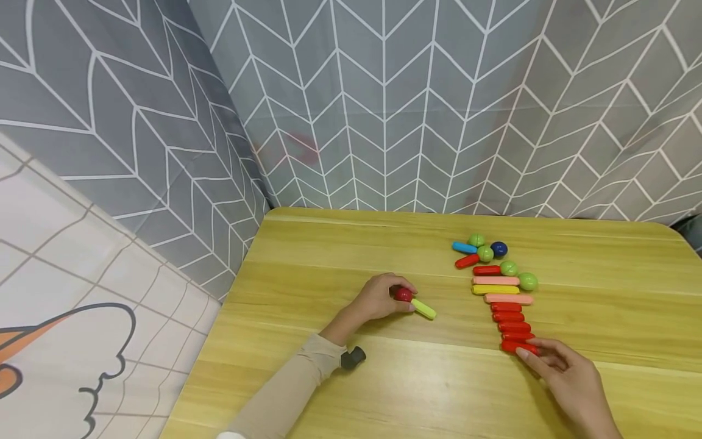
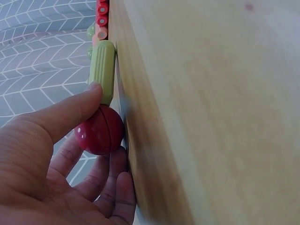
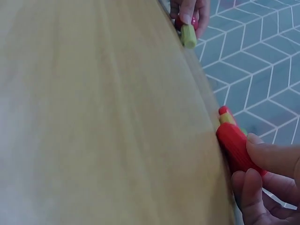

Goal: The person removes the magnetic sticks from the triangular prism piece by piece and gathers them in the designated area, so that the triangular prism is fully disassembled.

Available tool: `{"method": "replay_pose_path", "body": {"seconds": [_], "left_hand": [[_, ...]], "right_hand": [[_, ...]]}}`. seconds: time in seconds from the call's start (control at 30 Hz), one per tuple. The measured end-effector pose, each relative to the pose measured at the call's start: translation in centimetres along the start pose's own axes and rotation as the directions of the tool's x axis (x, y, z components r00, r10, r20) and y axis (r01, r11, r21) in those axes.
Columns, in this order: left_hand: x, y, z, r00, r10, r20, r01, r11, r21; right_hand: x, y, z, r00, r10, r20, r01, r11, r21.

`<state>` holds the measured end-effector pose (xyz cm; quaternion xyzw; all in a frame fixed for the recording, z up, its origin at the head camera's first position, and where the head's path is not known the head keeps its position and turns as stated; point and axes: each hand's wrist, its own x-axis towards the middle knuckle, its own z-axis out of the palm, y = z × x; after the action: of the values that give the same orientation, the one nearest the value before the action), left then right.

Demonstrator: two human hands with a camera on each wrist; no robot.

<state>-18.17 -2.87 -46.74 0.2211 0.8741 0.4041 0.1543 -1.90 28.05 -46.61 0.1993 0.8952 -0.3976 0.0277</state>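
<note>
My left hand [image 1: 379, 297] grips a dark red ball [image 1: 403, 294] between thumb and fingers, low over the wooden table. A yellow-green rod [image 2: 104, 65] touches that ball end to end and points away to the right; in the left wrist view the thumb tip lies at the rod's near end. On the right, my right hand [image 1: 573, 381] pinches the nearest red rod [image 1: 514, 347] by its right end, between thumb and fingers. That rod lies at the near end of a column of short red rods [image 1: 508, 316]. The right wrist view shows its ribbed side [image 3: 236, 145].
Beyond the red rods lie longer pink rods [image 1: 509, 299] and a yellow rod [image 1: 495, 289]. Farther back are several green balls [image 1: 528, 281], a dark blue ball [image 1: 499, 249], a blue rod [image 1: 464, 247] and more red rods [image 1: 487, 270]. A patterned grey curtain [image 1: 362, 110] hangs behind the table [image 1: 329, 244].
</note>
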Motion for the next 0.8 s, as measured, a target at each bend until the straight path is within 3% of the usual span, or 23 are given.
{"method": "replay_pose_path", "body": {"seconds": [0.2, 0.57, 0.7, 0.8], "left_hand": [[-0.1, 0.0, 0.0, 1.0, -0.001, -0.001, 0.001, 1.0, -0.006], [0.0, 0.0, 0.0, 1.0, 0.004, 0.0, -0.004, 1.0, 0.006], [0.0, 0.0, 0.1, 1.0, 0.006, 0.004, -0.006, 1.0, 0.003], [0.0, 0.0, 0.0, 1.0, 0.001, 0.001, -0.001, 1.0, 0.0]], "right_hand": [[0.5, 0.3, -0.2, 0.999, 0.028, 0.015, -0.029, 1.0, 0.013], [0.6, 0.6, 0.2, 0.998, 0.042, -0.037, -0.04, 0.998, 0.055], [0.3, 0.2, 0.2, 0.992, 0.024, -0.121, -0.017, 0.998, 0.063], [0.2, -1.2, 0.6, 0.973, -0.061, -0.221, 0.076, 0.995, 0.058]]}}
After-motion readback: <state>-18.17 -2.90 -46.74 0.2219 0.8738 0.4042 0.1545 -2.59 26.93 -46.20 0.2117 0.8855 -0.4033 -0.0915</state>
